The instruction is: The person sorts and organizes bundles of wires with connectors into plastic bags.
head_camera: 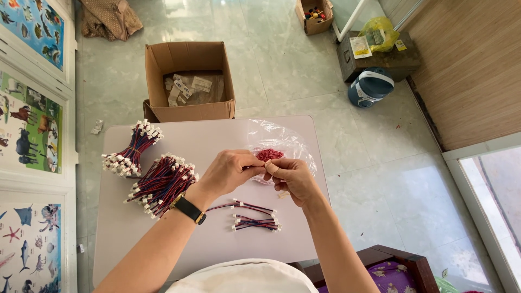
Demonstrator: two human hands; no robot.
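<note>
Both hands meet above the table (pixel 217 239), left hand (pixel 228 171) and right hand (pixel 290 176) pinching 1 small connector (pixel 266 166) between fingertips, beside the red pieces (pixel 269 154).

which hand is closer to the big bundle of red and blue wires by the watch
Left. The left hand sits just right of the large wire bundle, its watch wrist almost against it. The right hand is farther right, beyond the left hand, near the red pieces.

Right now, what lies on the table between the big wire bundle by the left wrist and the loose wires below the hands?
In the head view, only the left forearm with its black watch crosses between the big bundle and the loose wires; the table there is otherwise bare.
</note>
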